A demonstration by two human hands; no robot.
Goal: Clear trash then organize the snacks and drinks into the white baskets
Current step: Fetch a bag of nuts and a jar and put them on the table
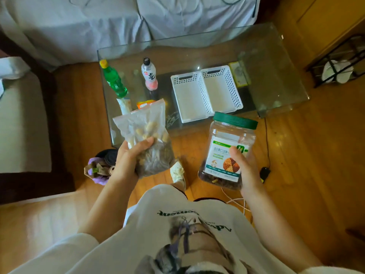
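Note:
My left hand (pixel 128 161) grips a clear zip bag of mixed snacks (pixel 146 135) from below, held above the near edge of the glass table (pixel 276 62). My right hand (pixel 246 167) holds a clear plastic nut jar with a green lid (pixel 227 151), upright, in front of the table. Two white baskets (pixel 205 93) stand side by side on the table, both with nothing inside. A green bottle with a yellow cap (pixel 113 80) and a pink-and-white drink bottle (pixel 150 76) stand at the table's left. Behind the bag lie a pale snack packet (pixel 124 105) and an orange packet (pixel 144 103).
A small bin with a purple liner and crumpled paper (pixel 98 167) sits on the wooden floor by my left hand. A yellow-green box (pixel 239 74) lies right of the baskets. A covered sofa (pixel 118 22) is behind the table, a black wire rack (pixel 339 62) at right. Cables trail on the floor.

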